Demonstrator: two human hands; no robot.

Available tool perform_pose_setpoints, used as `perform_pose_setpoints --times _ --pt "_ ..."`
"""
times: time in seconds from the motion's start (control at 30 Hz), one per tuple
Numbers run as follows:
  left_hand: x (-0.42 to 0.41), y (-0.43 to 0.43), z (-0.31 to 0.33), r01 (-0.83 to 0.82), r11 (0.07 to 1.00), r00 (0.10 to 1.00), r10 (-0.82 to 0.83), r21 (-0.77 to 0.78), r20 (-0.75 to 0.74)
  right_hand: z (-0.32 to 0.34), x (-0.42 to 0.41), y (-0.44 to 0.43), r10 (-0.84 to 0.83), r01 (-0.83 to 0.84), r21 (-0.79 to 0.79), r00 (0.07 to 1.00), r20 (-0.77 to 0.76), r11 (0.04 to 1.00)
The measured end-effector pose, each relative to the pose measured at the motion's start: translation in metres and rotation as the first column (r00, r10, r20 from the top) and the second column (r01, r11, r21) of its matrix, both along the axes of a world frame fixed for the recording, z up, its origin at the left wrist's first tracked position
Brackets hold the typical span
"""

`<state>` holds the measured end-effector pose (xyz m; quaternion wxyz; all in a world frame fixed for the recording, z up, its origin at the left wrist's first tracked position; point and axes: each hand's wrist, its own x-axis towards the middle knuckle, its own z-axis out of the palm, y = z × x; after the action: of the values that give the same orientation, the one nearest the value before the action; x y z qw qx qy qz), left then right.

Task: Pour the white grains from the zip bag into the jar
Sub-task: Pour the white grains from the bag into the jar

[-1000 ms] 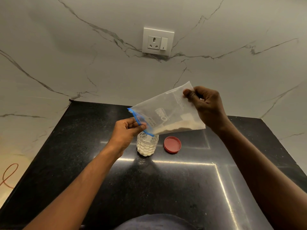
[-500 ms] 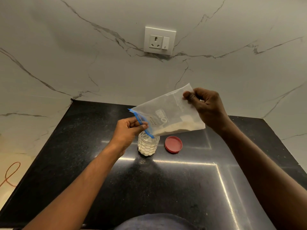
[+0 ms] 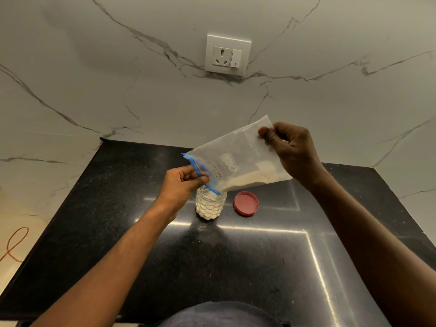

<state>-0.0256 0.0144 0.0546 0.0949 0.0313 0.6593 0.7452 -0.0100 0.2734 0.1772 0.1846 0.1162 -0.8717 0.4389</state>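
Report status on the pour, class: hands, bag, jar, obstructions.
Left hand pinching blue zip edge, right hand lifting bag's far corner. Zip bag tilted over jar, grains left. Red lid beside jar, clear.

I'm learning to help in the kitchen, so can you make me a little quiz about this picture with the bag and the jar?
1. True or false: the red lid is screwed onto the jar.
2. Which hand pinches the zip bag at its blue zipper end? A) left hand B) right hand C) neither
3. Fill in: the white grains left in the bag lie along its ____ edge.

Key
1. False: it lies on the black countertop, beside the open jar.
2. A. The right hand lifts the far corner, tilting the bag toward the jar.
3. Lower.
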Motion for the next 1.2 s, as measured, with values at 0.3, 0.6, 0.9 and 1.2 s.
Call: perform_pose_setpoints --times 0.3,0.6,0.9,1.2 --pt "-0.0005 0.0007 -0.0022 0.000 1.000 1.000 0.000 0.017 0.003 0.0026 -0.0019 0.0018 0.001 -0.001 0.008 1.000 0.022 1.000" --pt "0.0005 0.0004 -0.0015 0.004 1.000 1.000 -0.004 0.023 -0.010 0.0020 -0.0042 0.0024 0.001 -0.001 -0.016 1.000 -0.014 1.000" --pt "0.0007 0.0010 -0.0012 0.009 1.000 1.000 -0.009 0.019 -0.006 0.0003 -0.0048 0.0017 -0.019 0.022 0.078 0.999 -0.041 0.997" --pt "-0.0009 0.0012 -0.0028 0.009 1.000 1.000 -0.009 0.015 -0.014 0.0015 -0.0042 0.0008 -0.054 0.059 0.050 0.995 -0.089 0.997"
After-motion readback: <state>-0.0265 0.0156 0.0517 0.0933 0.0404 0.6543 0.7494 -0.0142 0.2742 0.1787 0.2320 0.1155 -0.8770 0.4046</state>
